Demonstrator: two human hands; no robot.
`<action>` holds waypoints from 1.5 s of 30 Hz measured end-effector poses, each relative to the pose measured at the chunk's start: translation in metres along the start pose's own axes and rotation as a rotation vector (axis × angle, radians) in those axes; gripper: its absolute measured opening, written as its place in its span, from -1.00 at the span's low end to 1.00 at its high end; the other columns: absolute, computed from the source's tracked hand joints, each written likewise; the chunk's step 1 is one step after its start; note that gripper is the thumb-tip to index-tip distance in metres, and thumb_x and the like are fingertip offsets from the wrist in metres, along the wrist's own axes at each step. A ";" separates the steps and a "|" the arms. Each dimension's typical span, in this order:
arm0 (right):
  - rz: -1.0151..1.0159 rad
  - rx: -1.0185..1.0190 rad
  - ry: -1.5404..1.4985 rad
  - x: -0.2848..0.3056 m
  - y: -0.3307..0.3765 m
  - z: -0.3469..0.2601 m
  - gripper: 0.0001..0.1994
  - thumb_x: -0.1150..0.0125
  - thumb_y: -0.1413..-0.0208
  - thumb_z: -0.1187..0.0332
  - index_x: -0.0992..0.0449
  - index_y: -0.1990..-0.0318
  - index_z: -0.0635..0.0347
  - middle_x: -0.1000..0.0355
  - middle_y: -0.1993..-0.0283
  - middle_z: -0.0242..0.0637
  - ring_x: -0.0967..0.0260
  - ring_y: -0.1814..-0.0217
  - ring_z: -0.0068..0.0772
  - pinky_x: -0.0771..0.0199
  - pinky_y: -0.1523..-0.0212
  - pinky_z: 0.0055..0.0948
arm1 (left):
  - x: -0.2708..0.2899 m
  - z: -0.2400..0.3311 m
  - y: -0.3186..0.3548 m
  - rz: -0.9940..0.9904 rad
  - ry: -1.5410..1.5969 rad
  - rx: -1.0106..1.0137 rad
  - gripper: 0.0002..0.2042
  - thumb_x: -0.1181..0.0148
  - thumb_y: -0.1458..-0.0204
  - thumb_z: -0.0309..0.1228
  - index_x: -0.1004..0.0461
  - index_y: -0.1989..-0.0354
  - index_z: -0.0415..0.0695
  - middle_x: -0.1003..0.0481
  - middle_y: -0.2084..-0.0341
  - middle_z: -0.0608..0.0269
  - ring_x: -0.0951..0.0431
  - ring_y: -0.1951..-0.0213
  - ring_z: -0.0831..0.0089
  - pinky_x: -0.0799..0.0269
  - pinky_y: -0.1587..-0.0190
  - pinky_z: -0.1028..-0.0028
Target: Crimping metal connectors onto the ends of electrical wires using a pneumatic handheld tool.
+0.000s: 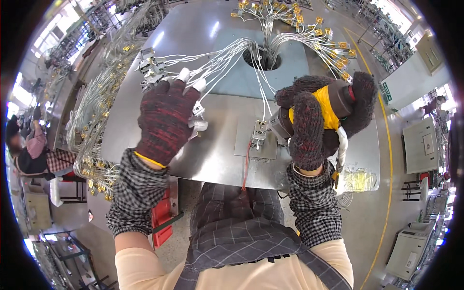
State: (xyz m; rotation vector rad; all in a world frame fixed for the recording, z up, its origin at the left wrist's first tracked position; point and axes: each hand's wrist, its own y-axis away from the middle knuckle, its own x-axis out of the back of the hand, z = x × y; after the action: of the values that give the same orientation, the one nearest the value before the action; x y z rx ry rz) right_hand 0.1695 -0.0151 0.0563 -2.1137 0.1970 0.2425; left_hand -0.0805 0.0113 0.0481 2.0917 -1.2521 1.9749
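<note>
My left hand (166,116), in a dark red-and-black knit glove with white-covered fingertips, reaches over the metal tabletop with its fingers apart. A small connector (198,108) on a white wire shows between its index finger and thumb; I cannot tell if they touch it. Several metal connectors (152,67) lie just beyond its fingers. My right hand (309,121), gloved alike, is wrapped round a dark power tool (328,106) bound with yellow tape. The tool's nose points left, beside a metal terminal block (259,132) on a small plate, joined to white wires and a red wire.
White wires (237,46) fan out from a round hole (261,59) in the tabletop (212,154), many ending in amber connectors (338,63). More wire bundles (96,106) hang on the left. A red bin (162,220) sits beneath the table. Another person (36,150) sits far left.
</note>
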 end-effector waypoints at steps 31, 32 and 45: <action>0.004 -0.206 -0.075 0.030 0.020 0.016 -0.58 -0.01 -0.33 0.36 -0.15 -0.26 0.30 -0.45 0.06 0.11 -0.55 0.18 -0.06 -0.69 0.20 -0.19 | 0.028 -0.025 0.004 -0.313 0.781 0.230 -0.43 -0.38 0.07 -0.36 -0.40 -0.18 -0.12 -0.52 0.12 0.15 -0.56 0.10 0.32 -0.45 0.03 0.42; -0.090 -0.177 -0.271 0.034 0.016 0.017 -0.58 0.00 -0.33 0.37 -0.14 -0.27 0.28 -0.41 -0.01 0.11 -0.54 0.12 -0.07 -0.68 0.15 -0.19 | 0.021 -0.039 -0.001 -0.255 0.973 0.198 -0.46 -0.37 0.05 -0.46 -0.41 -0.16 -0.18 -0.53 0.27 0.24 -0.54 0.21 0.46 -0.46 0.11 0.49; 0.095 -0.016 0.119 -0.001 0.007 -0.011 -0.56 -0.24 -0.19 0.32 -0.28 -0.17 0.20 -0.49 0.24 0.04 -0.54 0.38 -0.28 -0.64 0.39 -0.40 | -0.037 -0.157 0.004 -0.343 1.022 -0.016 -0.40 0.04 0.20 -0.77 -0.56 -0.05 0.03 -0.41 -0.18 0.02 -0.39 -0.21 0.17 -0.26 -0.28 0.31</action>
State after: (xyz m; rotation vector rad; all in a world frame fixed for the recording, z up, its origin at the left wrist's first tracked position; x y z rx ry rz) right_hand 0.1685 -0.0279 0.0568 -2.1388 0.3672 0.1746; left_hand -0.2097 0.1076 0.0478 0.8768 -0.6287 2.2814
